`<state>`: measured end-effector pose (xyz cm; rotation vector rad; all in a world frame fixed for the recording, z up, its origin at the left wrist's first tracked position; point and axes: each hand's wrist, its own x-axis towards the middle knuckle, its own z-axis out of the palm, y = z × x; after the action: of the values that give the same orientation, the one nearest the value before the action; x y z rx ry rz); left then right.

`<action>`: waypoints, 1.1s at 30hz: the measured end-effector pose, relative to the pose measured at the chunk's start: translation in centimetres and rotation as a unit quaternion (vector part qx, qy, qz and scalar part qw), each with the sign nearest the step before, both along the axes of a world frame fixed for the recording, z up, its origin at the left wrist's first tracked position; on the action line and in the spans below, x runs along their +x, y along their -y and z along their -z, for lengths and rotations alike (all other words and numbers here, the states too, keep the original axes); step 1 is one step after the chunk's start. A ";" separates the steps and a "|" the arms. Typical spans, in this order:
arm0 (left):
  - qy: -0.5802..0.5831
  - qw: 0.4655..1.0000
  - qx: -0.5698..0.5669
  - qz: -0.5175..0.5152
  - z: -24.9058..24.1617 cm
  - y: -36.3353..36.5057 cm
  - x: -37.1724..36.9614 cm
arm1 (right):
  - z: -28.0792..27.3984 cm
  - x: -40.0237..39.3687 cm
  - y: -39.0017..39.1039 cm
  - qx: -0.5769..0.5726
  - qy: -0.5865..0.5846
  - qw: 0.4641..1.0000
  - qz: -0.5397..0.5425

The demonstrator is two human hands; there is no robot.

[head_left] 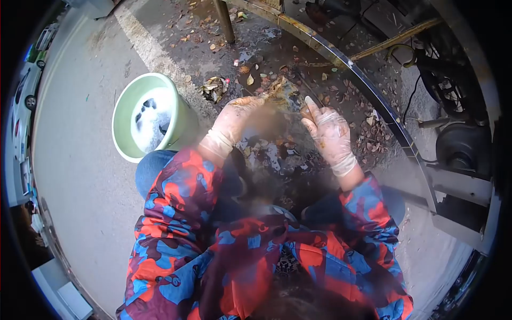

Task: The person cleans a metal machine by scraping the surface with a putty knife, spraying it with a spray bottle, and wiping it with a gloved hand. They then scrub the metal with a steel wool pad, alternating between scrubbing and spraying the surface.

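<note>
Thin, pale, stained gloves cover both hands. My left hand [234, 120] is closed at the centre, its fingers round the near end of a brownish, wet-looking item [282, 93] that I cannot name. To the right, my right hand [332, 133] is closed round a brown handle [306, 112], thumb and forefinger pointing up and left. Something thin seems to run from that handle toward the item, but it is blurred. A blurry smudge hides the space between the hands.
A green bucket [184, 120] with foamy water and dark pieces stands at the left. A crumpled leafy clump [214, 89] lies beyond my left hand. Fallen leaves cover wet ground. A curved metal frame [368, 82] runs along the right, and parked cars [22, 101] show far left.
</note>
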<state>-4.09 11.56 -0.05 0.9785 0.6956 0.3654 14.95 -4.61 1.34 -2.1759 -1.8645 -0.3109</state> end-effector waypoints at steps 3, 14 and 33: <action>-0.001 0.995 -0.022 0.095 1.1 -1.8 -0.7 | -0.1 1.1 -1.0 0.001 -0.011 0.999 -0.037; -0.103 0.987 -0.016 0.121 5.5 -5.5 -0.3 | 1.5 2.8 -3.6 -0.006 0.005 0.988 -0.157; -0.062 0.975 -0.199 -0.079 12.8 -14.6 0.1 | 5.8 1.2 -8.9 -0.043 -0.017 0.963 -0.267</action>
<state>-4.03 26.16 -12.80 0.5703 0.9233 0.2891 16.17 4.29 -4.45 -1.6155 -2.3793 -0.0813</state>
